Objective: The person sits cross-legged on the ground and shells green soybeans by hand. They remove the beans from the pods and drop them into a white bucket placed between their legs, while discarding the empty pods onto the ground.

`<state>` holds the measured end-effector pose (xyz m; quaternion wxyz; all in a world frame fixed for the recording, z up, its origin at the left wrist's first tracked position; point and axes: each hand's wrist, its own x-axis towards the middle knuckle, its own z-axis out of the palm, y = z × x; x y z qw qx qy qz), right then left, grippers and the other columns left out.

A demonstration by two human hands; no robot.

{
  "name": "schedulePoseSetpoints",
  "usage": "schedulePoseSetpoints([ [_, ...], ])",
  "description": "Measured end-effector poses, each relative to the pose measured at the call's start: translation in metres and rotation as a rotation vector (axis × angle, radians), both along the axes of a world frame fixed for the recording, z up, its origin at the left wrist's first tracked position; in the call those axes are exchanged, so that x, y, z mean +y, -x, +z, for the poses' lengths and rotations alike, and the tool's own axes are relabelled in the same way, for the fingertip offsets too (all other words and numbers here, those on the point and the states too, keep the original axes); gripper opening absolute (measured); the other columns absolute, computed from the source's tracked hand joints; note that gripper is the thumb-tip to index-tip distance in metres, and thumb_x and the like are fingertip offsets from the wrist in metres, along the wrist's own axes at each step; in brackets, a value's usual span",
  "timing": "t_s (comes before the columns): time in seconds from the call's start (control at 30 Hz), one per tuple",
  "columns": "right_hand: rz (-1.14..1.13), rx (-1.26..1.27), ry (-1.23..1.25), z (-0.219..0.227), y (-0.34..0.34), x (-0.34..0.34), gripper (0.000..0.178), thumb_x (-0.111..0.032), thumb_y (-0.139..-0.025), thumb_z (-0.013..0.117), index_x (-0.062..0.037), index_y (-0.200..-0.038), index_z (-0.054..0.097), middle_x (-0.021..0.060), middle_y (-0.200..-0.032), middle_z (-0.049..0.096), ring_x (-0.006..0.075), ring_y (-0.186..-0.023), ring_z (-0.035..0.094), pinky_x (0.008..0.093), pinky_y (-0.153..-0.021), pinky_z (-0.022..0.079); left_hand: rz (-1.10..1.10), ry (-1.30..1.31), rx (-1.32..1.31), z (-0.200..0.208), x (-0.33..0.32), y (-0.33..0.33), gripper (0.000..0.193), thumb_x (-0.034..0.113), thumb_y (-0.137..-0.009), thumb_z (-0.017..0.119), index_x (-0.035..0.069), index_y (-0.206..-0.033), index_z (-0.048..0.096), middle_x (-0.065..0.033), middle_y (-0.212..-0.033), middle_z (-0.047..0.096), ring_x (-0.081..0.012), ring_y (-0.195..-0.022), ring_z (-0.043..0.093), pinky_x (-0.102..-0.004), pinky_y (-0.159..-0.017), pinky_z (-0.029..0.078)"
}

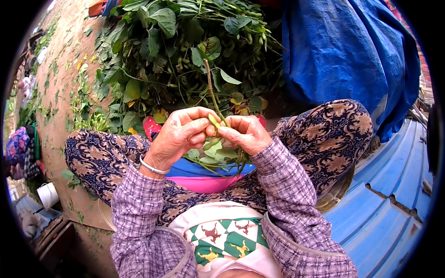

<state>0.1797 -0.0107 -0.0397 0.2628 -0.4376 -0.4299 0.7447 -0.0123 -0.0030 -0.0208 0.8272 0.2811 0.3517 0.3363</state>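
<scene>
In front of my lap, my left hand (pixel 176 136) is closed, its thumb and fingers pinching a plump green bean pod (pixel 213 121). A light metal bangle (pixel 154 168) circles that wrist. Close against it, my right hand (pixel 248 133) grips a bean stalk (pixel 211 85), whose bare brownish end points up and away. The stalk's leafy part (pixel 218 153) hangs below my fingers. Under the hands, between my legs, lies something blue and pink (pixel 199 183), partly covered by leaves; its kind is unclear.
Beyond my knees rises a big heap of bean plants (pixel 185 51) with leaves and pods. A blue tarp (pixel 338 60) covers something at the right. Blue corrugated sheeting (pixel 371 222) lies at the lower right. A white bucket (pixel 47 196) is at the left, on leaf-strewn ground (pixel 55 92).
</scene>
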Motion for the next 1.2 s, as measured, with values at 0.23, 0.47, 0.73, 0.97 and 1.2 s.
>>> schedulePoseSetpoints([
  [0.23,0.015,-0.058,-0.029,0.003,-0.001,-0.001,0.023,-0.024,-0.082,0.062,-0.0019,-0.078,0.06,-0.0048,-0.065,0.053,0.0015,-0.059,0.045,0.0181,-0.052,0.034,0.026,-0.046,0.088,-0.003,-0.001,-0.001,0.017,0.01,-0.086,0.051,-0.002,-0.096,0.056,-0.002,-0.071,0.057,0.0001,-0.048,0.034,-0.0129,-0.043,0.027],
  [0.47,0.002,-0.019,-0.039,0.003,-0.001,-0.002,0.024,-0.025,-0.084,0.058,-0.0012,-0.083,0.062,-0.0039,-0.068,0.056,0.0017,-0.062,0.047,0.0184,-0.054,0.037,0.114,-0.164,0.25,-0.007,-0.009,-0.014,0.016,0.009,-0.086,0.048,-0.001,-0.096,0.054,-0.0003,-0.069,0.053,0.0011,-0.048,0.034,-0.0123,-0.042,0.025],
  [0.73,0.025,0.079,0.022,-0.003,0.0,-0.004,0.025,-0.027,-0.085,0.057,-0.003,-0.081,0.062,-0.0043,-0.065,0.055,0.0023,-0.056,0.044,0.0177,-0.052,0.035,0.125,-0.064,0.022,-0.009,-0.015,-0.011,0.016,0.002,-0.084,0.042,0.001,-0.095,0.054,-0.0007,-0.073,0.055,0.0009,-0.052,0.04,-0.0123,-0.043,0.028],
  [0.97,0.023,0.06,0.037,-0.005,0.005,-0.002,0.026,-0.028,-0.085,0.058,-0.004,-0.076,0.061,-0.0055,-0.062,0.051,0.0019,-0.054,0.042,0.0181,-0.049,0.033,-0.021,-0.187,0.303,0.005,-0.005,-0.005,0.014,0.016,-0.085,0.056,0.003,-0.092,0.056,0.0034,-0.073,0.053,0.0006,-0.061,0.043,-0.0131,-0.05,0.032],
  [1.2,-0.012,-0.155,-0.177,-0.014,0.011,-0.003,0.03,-0.026,-0.088,0.052,-0.0018,-0.071,0.059,-0.0039,-0.052,0.046,0.003,-0.05,0.041,0.0211,-0.045,0.033,0.122,-0.042,0.251,-0.014,-0.007,-0.011,0.013,0.018,-0.084,0.059,0.005,-0.084,0.055,0.0035,-0.066,0.054,0.001,-0.053,0.04,-0.014,-0.046,0.031],
])
